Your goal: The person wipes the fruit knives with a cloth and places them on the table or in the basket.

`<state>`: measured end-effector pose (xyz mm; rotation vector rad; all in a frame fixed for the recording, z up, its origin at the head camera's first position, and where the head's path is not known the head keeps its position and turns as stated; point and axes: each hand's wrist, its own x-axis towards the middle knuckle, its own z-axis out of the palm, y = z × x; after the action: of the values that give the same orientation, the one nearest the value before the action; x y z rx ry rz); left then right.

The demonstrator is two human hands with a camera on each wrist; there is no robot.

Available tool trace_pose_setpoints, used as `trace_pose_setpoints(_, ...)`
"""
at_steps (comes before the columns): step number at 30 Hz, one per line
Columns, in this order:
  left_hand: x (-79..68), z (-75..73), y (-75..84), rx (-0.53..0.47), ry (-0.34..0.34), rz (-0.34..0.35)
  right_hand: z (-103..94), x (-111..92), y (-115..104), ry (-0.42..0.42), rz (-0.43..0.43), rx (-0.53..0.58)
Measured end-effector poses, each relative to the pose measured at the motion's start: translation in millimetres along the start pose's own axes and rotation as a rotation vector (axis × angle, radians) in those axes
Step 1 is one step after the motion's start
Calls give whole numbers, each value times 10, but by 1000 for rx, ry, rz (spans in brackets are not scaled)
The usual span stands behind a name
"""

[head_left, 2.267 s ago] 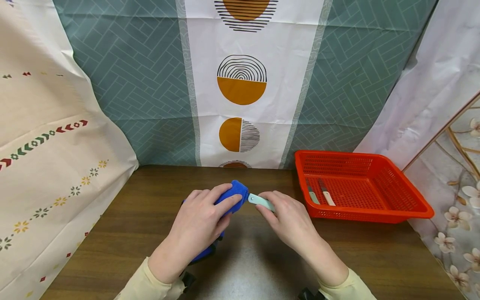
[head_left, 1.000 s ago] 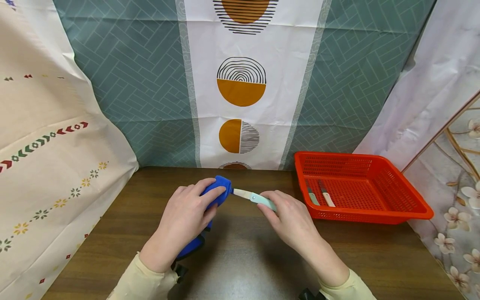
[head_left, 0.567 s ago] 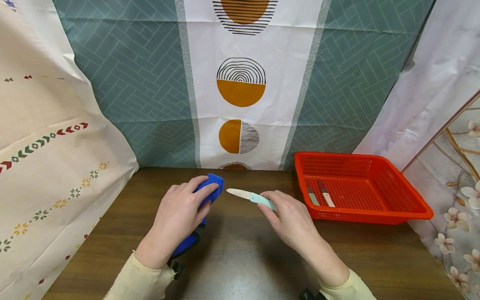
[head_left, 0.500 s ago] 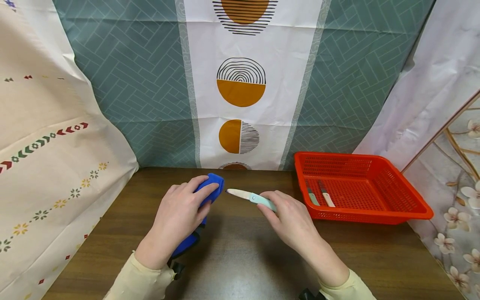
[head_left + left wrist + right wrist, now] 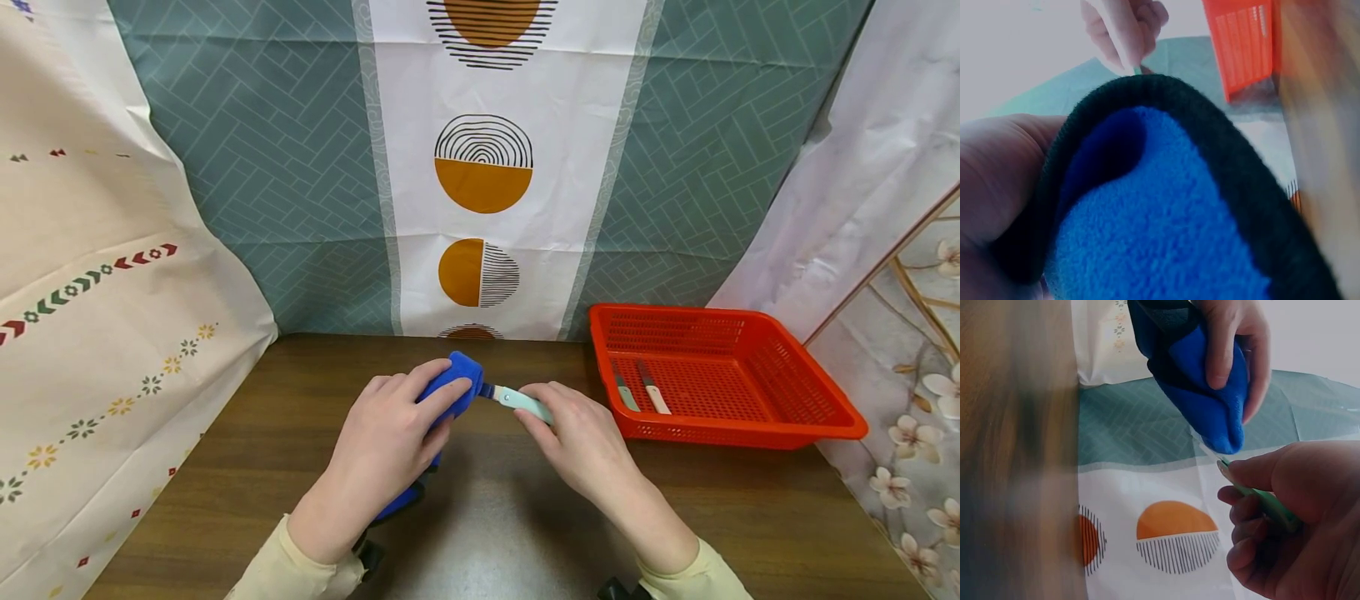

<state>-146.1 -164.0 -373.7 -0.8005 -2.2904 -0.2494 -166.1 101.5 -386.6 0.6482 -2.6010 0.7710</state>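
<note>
My left hand (image 5: 393, 425) grips a folded blue cloth (image 5: 463, 375) with a dark edging, and part of it hangs below the palm. The cloth wraps around most of the blade of a small knife (image 5: 521, 402) with a pale mint-green handle; only a short stretch of blade near the handle shows. In my right hand (image 5: 588, 442) the handle is held between thumb and curled fingers. The right wrist view shows the cloth (image 5: 1210, 394) pinched over the blade, just ahead of the right thumb. Large in the left wrist view, the cloth (image 5: 1147, 219) hides the knife's blade.
A red perforated basket (image 5: 742, 433) stands at the right on the brown wooden table (image 5: 480, 542). Inside it lie a green-handled knife (image 5: 626, 396) and a white-handled knife (image 5: 657, 398). Patterned fabric (image 5: 480, 183) hangs behind the table and along both sides.
My left hand slid the cloth left off the blade, baring it to the tip, then came back right, so the cloth covers most of it again. My right hand stayed nearly still with the knife.
</note>
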Motion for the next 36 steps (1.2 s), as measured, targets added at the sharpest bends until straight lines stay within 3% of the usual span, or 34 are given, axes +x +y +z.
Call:
trace_pose_setpoints(15, 5, 63, 128, -29, -15, 38, 14, 7, -21, -31, 0, 8)
trace_pose_setpoints(36, -24, 49, -51, 30, -44, -16, 5, 1, -7, 7, -14, -1)
